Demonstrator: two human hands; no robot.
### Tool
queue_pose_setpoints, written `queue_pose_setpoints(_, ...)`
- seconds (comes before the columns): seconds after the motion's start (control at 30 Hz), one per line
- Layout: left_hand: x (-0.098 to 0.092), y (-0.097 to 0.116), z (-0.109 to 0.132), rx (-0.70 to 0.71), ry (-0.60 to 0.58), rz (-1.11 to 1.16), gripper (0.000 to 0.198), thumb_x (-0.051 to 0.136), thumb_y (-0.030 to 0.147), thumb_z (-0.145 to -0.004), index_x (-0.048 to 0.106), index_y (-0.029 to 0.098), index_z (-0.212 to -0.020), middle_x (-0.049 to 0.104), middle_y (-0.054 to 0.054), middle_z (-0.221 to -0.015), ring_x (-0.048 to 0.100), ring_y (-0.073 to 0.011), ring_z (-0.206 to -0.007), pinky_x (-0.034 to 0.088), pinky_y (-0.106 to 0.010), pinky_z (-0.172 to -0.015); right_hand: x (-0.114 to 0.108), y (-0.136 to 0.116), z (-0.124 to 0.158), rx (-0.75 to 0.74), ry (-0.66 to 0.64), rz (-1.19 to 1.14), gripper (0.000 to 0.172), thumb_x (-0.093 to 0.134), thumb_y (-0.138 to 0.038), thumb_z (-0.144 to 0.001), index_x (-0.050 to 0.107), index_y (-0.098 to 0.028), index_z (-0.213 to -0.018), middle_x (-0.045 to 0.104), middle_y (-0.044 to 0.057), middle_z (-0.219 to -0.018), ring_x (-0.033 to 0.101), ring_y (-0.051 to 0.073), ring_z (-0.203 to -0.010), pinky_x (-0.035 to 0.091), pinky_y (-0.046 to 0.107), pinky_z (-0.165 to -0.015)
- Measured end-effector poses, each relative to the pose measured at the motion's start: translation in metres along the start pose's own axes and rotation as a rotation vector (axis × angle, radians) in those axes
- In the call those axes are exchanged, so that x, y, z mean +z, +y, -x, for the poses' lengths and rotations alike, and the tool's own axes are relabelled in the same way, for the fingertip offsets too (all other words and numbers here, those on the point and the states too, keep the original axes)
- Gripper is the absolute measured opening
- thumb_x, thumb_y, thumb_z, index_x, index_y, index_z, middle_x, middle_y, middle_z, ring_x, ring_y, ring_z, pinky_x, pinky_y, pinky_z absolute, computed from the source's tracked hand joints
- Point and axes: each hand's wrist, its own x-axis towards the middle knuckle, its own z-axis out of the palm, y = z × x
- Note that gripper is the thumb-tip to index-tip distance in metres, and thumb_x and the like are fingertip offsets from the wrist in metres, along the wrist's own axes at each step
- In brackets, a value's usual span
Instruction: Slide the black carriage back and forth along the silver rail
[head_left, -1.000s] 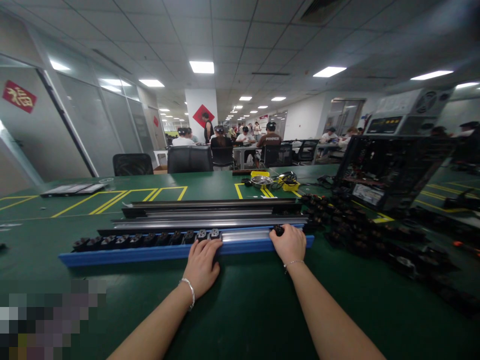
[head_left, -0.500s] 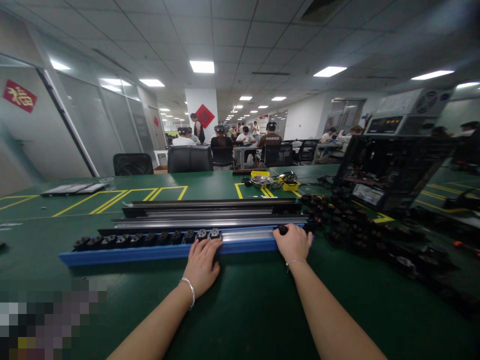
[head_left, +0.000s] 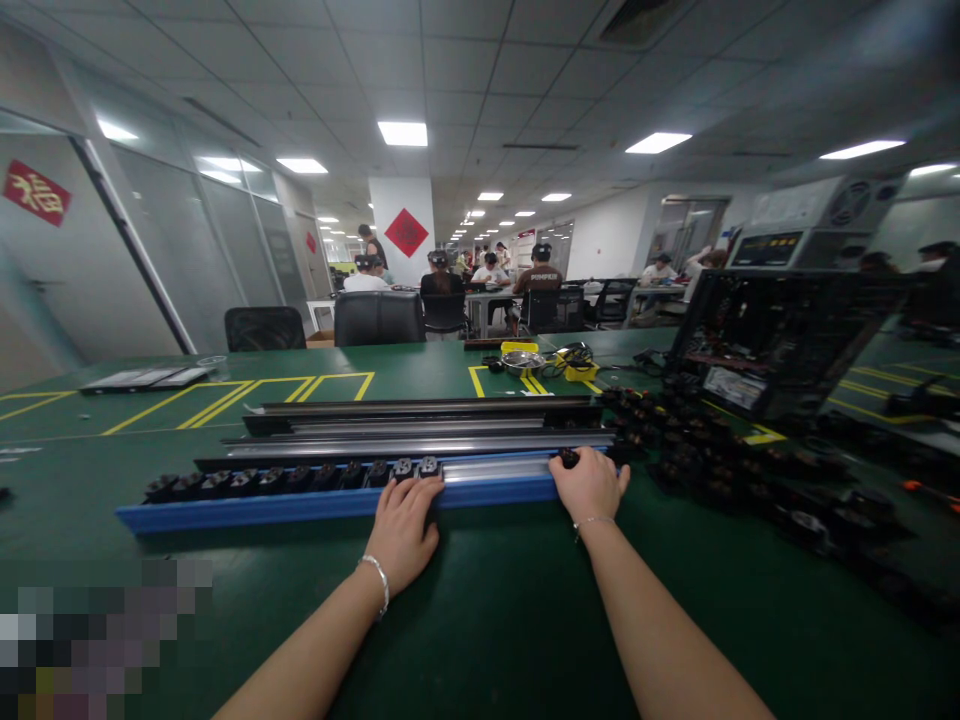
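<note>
Filling blue rail (head_left: 315, 507) with blocks (head_left: 301, 476), seemingly. Left hand (head_left: 405, 525) at rail's near edge, grip not tellable. Right hand (head_left: 590, 485) clamped on loose block (head_left: 569, 457), near rail's right end. Next move likely calls for leftward slide.

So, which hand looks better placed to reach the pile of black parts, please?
Probably the right hand: near the right end of the blue rail, it sits closer to that pile, though it appears to hold a black piece. The left hand is farther off.
</note>
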Motion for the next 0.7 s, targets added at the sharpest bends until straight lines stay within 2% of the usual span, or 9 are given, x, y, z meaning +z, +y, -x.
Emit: queue_pose_setpoints(0.7,-0.0003,0.0002,-0.0002,0.0,-0.001,-0.004,0.051,0.047,0.014,-0.07,0.047,0.026,-0.119,0.054,0.0,-0.126,0.042,-0.0226,-0.117,0.021,-0.048,-0.106,0.0027,0.009,-0.0049,0.056,0.025,-0.02,0.031,0.047,-0.041,-0.069,0.061,-0.016,-0.083,0.063,0.011,-0.088,0.051,0.027,-0.093,0.015,0.051,-0.1)
